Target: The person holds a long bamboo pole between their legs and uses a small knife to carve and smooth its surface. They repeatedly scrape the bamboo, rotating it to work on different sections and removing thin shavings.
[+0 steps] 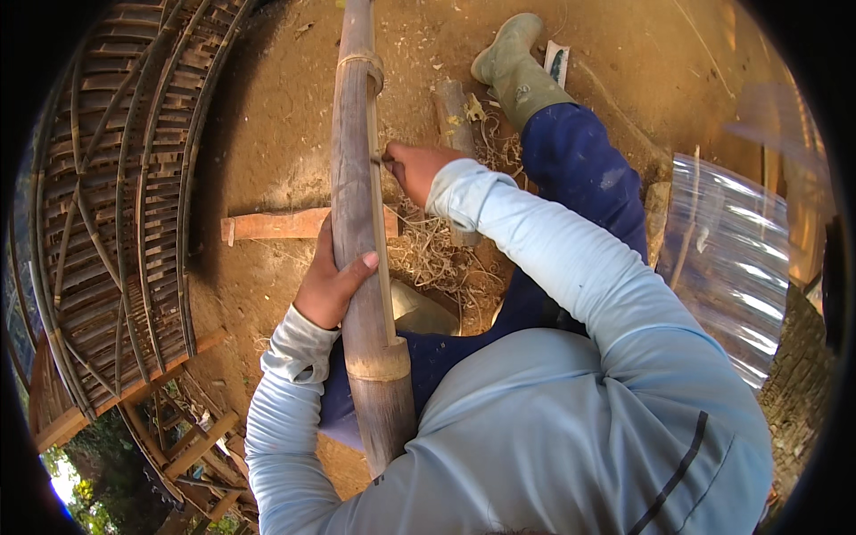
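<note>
A long brown bamboo pole (353,169) stretches away from my lap, its near end resting against my body. Pale raised nodes ring it, and a light cut groove or strip runs along its right side between them. My left hand (328,285) grips the pole from the left, with the thumb laid over the top. On the other side, my right hand (421,175) is closed in a pinch against the cut edge. A small dark tip shows at its fingers, too small to name.
A flat reddish-brown board (276,225) lies on the dirt floor under the pole. Beside my boot (517,76) are a short log (455,120) and curly shavings (437,250). A bamboo slat rack (116,178) stands left; a clear corrugated sheet (727,259) is at right.
</note>
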{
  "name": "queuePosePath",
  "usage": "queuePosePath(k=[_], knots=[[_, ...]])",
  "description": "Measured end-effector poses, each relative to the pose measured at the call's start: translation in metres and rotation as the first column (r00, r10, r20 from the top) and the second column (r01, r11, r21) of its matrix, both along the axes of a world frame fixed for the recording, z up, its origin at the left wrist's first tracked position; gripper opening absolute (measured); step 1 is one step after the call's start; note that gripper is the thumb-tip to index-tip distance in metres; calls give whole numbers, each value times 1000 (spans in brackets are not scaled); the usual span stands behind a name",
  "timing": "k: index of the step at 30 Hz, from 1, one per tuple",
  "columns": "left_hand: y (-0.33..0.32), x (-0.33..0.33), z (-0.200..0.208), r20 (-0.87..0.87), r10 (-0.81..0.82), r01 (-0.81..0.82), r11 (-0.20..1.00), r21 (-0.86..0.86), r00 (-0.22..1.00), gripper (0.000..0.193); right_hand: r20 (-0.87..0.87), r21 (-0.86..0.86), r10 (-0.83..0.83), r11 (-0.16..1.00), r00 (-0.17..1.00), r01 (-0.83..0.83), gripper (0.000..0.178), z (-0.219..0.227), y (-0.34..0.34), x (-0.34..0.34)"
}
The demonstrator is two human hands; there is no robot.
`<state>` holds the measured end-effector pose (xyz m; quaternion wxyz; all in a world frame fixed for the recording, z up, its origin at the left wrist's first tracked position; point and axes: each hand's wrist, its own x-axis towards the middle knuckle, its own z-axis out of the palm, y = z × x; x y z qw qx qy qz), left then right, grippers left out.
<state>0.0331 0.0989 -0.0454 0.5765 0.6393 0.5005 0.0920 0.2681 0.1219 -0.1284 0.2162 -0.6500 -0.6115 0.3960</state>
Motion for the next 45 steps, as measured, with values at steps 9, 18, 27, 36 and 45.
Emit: queuePosePath(k=[9,18,27,36,45], knots=[[0,3,2,55,23,-20,998,-64,998,97,-564,-64,-415,884,714,463,64,-79,47,0],[0,-3,-2,41,14,-13,999,-38,999,98,-332,-47,-450,886,829,461,31,-51,49,-31],[1,-3,-2,29,22,-21,999,-44,999,102,-270,55,-611,762,744,645,25,-66,70,-19],[3,-1,-2,55,9,-6,999,-54,998,101,-296,67,-746,607,597,792,23,-110,74,77],[1,-1,1,71,49,-42,994,-102,996,98,-181,-37,-218,976,959,215,39,-65,9,28]])
